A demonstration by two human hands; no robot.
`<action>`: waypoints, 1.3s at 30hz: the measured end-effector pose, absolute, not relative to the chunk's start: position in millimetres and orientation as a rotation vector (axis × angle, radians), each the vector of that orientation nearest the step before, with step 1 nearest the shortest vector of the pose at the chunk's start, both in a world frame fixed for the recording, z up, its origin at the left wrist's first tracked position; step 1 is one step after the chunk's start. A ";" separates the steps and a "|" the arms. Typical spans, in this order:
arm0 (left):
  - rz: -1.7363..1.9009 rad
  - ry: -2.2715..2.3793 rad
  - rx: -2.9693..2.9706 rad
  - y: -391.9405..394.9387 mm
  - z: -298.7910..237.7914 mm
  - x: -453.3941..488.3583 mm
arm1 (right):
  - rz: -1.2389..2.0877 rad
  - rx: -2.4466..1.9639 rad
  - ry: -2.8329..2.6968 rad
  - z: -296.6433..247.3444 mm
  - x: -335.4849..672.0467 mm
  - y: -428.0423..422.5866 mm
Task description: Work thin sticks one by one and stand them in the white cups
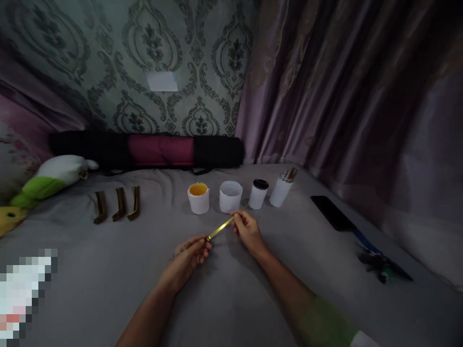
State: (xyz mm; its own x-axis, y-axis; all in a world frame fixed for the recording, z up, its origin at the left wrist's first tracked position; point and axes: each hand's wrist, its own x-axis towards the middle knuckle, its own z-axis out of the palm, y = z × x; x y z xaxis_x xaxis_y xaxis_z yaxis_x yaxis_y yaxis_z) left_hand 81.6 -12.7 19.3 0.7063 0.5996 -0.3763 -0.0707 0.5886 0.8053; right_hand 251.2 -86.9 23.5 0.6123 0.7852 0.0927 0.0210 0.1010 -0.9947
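A narrow, shiny yellow-gold strip [221, 228] stretches at a slant between my two hands above the grey sheet. My left hand [190, 255] pinches its lower end between thumb and fingers. Further up, my right hand [248, 230] is closed on the strip, and a thin end of it sticks out beyond the fingers toward the cups. Just behind my right hand stands a white cup [230, 198] with a pale inside. To its left is a white cup with orange-yellow contents [198, 200]; to its right, a white cup with a dark top [257, 195].
At the right of the row, a white holder [280, 192] contains thin brown sticks. Three bent brown bundles [119, 205] lie at left, near a plush toy [47, 180]. A black phone [331, 212] and dark keys [379, 267] lie right. A long black-and-maroon bag [161, 150] lines the wall.
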 end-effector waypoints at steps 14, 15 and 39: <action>0.388 0.700 0.773 -9.7 17.2 77.6 | 0.613 -1.233 -0.554 50.4 273.6 -95.2; 0.383 0.697 0.771 -9.6 17.7 77.5 | 0.614 -1.229 -0.553 50.5 274.6 -95.5; 0.435 0.645 0.509 -1.0 22.7 72.4 | 0.546 -1.288 -0.579 74.9 285.7 -106.0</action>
